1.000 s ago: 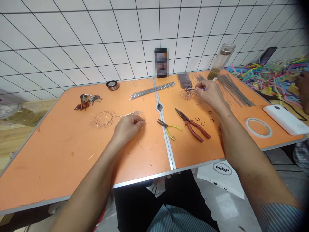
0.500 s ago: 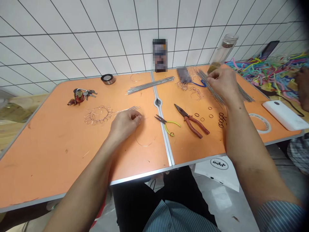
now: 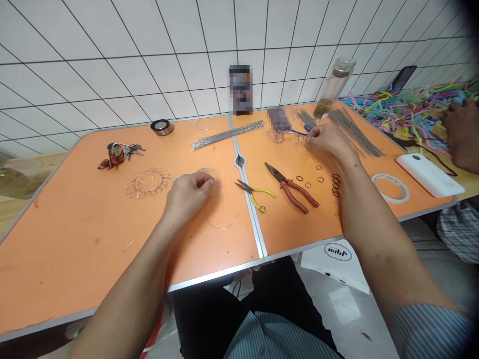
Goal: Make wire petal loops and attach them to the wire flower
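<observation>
My left hand (image 3: 188,197) rests over the table with thumb and fingers pinched on thin wire. Behind its knuckles lie straight wire ends, joined to a ring of looped copper-coloured wire (image 3: 148,183). A fine curved wire (image 3: 221,228) lies just below the fingertips. My right hand (image 3: 331,141) is pinched closed at the back right, beside small coils of thin wire (image 3: 276,136) and a blue-handled tool (image 3: 298,132); what it holds, if anything, is too small to make out. Two bundles of grey wires (image 3: 355,132) lie near it.
Yellow-handled pliers (image 3: 258,192), red-handled pliers (image 3: 292,187) and small dark rings (image 3: 336,184) lie mid-table. Around them are silver rods (image 3: 228,135), black tape (image 3: 161,127), keys (image 3: 121,153), a glass bottle (image 3: 334,89), a white tape roll (image 3: 391,188) and a power bank (image 3: 430,174). Another person's hand (image 3: 464,134) is far right.
My right hand has moved left and nearer, off the grey wire bundle, to beside the wire coils. My left hand keeps its pinch. The view has shifted slightly.
</observation>
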The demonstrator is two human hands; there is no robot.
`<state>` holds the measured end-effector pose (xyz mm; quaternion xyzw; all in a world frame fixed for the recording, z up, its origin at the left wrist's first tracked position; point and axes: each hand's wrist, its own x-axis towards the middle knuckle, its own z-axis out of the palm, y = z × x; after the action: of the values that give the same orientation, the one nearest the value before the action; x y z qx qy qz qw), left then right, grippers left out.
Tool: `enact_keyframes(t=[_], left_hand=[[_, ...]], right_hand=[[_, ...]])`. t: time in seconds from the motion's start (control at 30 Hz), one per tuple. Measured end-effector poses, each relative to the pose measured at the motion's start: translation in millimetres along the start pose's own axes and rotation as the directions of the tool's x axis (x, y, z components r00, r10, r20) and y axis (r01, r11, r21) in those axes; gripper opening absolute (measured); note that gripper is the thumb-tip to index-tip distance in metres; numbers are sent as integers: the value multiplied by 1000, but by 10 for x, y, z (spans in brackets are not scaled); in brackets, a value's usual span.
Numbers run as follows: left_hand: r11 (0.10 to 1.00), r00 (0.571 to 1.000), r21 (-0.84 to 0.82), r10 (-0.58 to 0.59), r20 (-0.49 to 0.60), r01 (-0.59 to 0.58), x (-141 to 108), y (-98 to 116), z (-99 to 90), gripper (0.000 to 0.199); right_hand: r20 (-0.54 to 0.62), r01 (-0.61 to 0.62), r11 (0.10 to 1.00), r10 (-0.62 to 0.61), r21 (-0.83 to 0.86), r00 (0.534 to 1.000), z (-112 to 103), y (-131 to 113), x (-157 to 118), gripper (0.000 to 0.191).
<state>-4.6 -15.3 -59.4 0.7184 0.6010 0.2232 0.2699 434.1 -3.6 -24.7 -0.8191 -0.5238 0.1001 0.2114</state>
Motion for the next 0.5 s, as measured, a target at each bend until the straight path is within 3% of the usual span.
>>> enact_keyframes(t=[0.23,0.37,0.5], left_hand=[[1000,1000,-27,16,-6,-16,-14,12,13,23],[999,1000,-47,28,-9,-28,-20,20,11,23],[998,998,-50,38,-57,-41,17,8,-10,24]], right_hand=[[111,16,998,-23,57,994,-236,-229,-182,7],[181,48,995,-63,87,981,-259,-345,-280,9],[167,63,998,-60,-18,984,-211,-337,-245,9]])
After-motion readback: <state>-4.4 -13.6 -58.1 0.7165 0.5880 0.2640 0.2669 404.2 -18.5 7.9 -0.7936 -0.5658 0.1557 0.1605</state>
